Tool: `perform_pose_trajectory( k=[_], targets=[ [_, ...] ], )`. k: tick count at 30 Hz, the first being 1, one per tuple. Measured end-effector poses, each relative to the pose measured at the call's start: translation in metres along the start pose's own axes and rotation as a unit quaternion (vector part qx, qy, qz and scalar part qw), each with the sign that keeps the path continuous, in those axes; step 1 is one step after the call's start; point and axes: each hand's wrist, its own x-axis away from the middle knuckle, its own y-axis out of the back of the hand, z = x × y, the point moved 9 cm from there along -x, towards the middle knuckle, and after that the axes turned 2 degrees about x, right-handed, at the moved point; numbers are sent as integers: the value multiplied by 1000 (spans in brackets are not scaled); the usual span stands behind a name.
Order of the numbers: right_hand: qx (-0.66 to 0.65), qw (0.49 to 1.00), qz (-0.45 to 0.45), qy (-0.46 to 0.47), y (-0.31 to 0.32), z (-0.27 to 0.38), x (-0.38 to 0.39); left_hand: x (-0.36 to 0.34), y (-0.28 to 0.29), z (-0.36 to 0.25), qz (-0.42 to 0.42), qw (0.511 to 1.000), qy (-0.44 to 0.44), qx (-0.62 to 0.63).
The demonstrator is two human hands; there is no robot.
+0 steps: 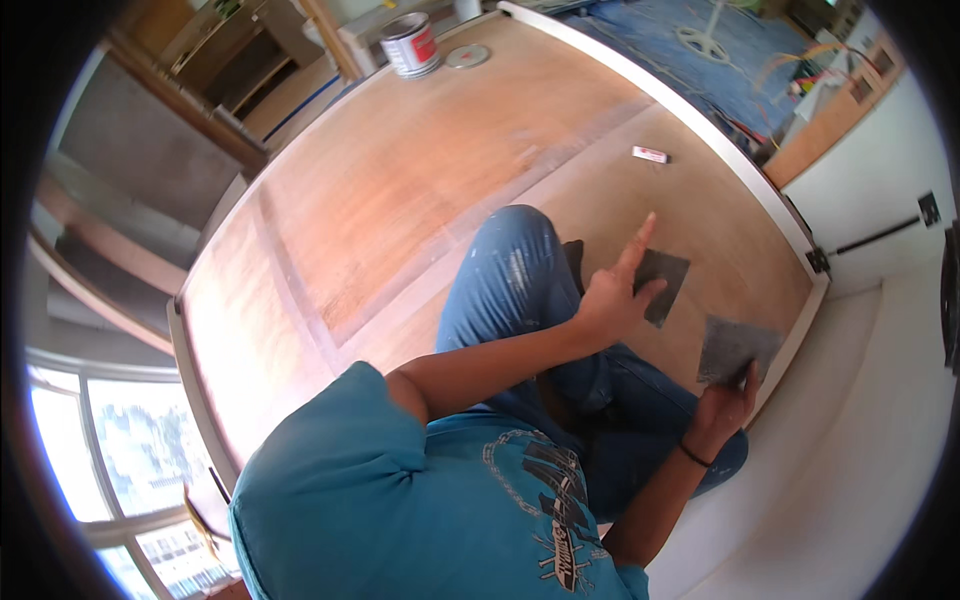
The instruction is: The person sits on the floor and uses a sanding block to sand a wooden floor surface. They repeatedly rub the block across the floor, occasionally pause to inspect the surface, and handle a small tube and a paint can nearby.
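Your right hand (724, 408), lower right, grips a grey square sheet (738, 348) by its near edge, thumb on the face showing, other fingers mostly hidden behind. Your left hand (610, 303) is farther off and left of it: index finger straight out, pointing far, thumb spread wide from it. Thumb overlaps a dark square sheet (668, 286); can't tell if the tucked fingers hold that one or it just lies there. The two sheets are near each other, apart, both right of your raised knee (515, 240).

You're sitting on a wooden board (370, 160) with paler bands across it. Far side: a metal can (410, 46), a round lid (467, 56) just right of it. Small white-and-red box (650, 154) on the board, beyond your left hand. Black wristband (697, 457) on your right wrist. Window (140, 440) near left.
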Motion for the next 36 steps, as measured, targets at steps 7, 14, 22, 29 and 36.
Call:
perform_pose_trajectory(
  k=[7, 14, 22, 29, 36],
  targets=[
    [23, 996, 56, -73, -57, -50, 16, 13, -30, 80, 149, 977, 113, 102],
    [452, 878, 66, 140, -114, -34, 34, 1, -11, 80, 120, 987, 14, 110],
    [826, 403, 344, 192, -187, -40, 23, 13, -26, 76, 214, 966, -125, -67],
    [827, 450, 310, 131, -153, -8, -3, 0, -8, 59, 182, 974, -122, -57],
    [798, 544, 251, 73, -138, 12, -12, 3, 9, 37, 110, 976, -187, -32]
  ],
)
